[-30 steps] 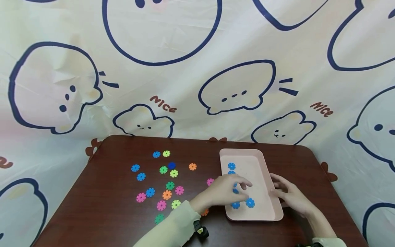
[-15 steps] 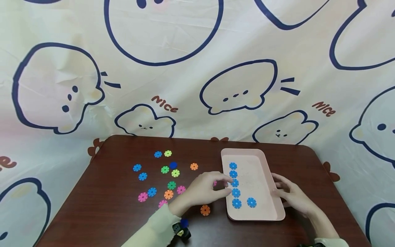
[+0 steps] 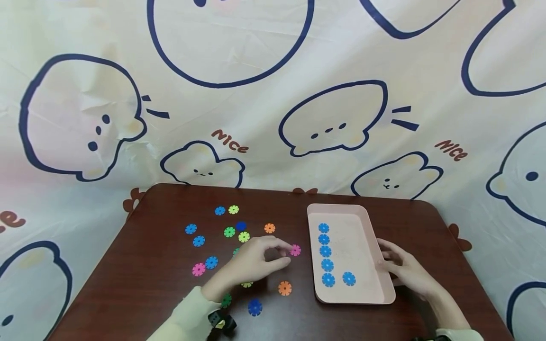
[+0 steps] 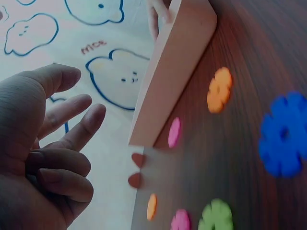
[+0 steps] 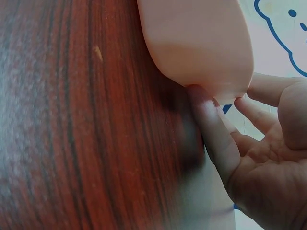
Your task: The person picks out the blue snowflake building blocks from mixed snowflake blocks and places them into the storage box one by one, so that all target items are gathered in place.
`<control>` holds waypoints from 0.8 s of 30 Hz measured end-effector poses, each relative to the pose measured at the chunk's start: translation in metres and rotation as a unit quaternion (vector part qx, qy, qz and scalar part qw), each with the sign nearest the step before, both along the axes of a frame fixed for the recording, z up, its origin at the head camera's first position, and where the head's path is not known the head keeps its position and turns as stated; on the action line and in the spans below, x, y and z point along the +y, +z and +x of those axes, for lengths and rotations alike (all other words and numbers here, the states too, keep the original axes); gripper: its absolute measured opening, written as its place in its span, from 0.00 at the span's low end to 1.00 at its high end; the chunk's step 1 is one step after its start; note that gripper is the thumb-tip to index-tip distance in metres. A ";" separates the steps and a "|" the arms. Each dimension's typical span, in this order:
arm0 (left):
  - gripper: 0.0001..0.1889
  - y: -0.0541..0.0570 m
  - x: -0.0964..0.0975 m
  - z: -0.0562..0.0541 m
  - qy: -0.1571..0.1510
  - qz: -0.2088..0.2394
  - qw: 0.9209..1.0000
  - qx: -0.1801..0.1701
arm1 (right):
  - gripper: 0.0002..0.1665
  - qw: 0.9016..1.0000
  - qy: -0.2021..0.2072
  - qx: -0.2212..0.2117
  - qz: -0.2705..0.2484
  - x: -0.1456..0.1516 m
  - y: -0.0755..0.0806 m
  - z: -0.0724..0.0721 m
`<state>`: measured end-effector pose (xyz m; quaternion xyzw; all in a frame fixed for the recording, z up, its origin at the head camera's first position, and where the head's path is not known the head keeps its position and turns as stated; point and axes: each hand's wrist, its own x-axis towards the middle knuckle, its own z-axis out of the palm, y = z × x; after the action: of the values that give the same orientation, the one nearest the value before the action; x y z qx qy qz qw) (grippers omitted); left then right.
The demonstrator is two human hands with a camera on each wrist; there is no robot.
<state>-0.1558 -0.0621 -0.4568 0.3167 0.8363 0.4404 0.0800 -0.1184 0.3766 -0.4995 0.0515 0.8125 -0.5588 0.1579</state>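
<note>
My left hand (image 3: 251, 260) hovers over the table left of the tray, fingers loosely bent and nothing between thumb and index finger. Just past its fingertips lies a pink notched plastic disc (image 3: 295, 250). In the left wrist view that hand (image 4: 53, 129) is in the air beside the tabletop. My right hand (image 3: 405, 270) grips the right side of a pale pink tray (image 3: 362, 246); the right wrist view shows thumb and fingers around its edge (image 5: 216, 81). Inside the tray, several blue notched discs (image 3: 327, 264) form a column at the left, with one blue disc (image 3: 349, 279) beside the lowest.
Several loose discs are scattered left of the tray, including an orange one (image 3: 285, 288), a dark blue one (image 3: 255, 307), a light blue one (image 3: 198, 241) and a yellow-green one (image 3: 233, 209). My left arm covers some. A patterned cloth (image 3: 256, 109) hangs behind the dark wooden table (image 3: 128, 284).
My left hand has drawn back leftward from over the tray to above the loose discs, uncovering the blue column. The right hand stays at the tray's right side.
</note>
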 end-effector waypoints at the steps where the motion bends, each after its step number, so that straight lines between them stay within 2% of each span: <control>1: 0.14 -0.001 -0.005 0.000 0.006 0.001 1.000 -0.006 | 0.45 1.000 0.000 0.000 0.000 0.000 0.000 0.000; 5: 0.14 -0.007 -0.024 0.000 0.030 0.011 0.999 -0.015 | 0.45 1.000 0.001 0.000 -0.003 0.000 0.000 0.000; 12: 0.13 -0.011 -0.055 0.001 0.078 0.003 0.997 -0.006 | 0.45 1.000 0.004 0.000 -0.003 0.000 -0.001 0.000; 24: 0.13 -0.031 -0.105 0.007 0.183 -0.027 0.983 -0.011 | 0.44 1.000 -0.002 -0.005 -0.002 0.000 0.000 -0.001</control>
<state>-0.1484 -0.1671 -0.4876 0.1511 0.8907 0.4285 0.0156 -0.1190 0.3766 -0.4999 0.0557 0.8108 -0.5601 0.1606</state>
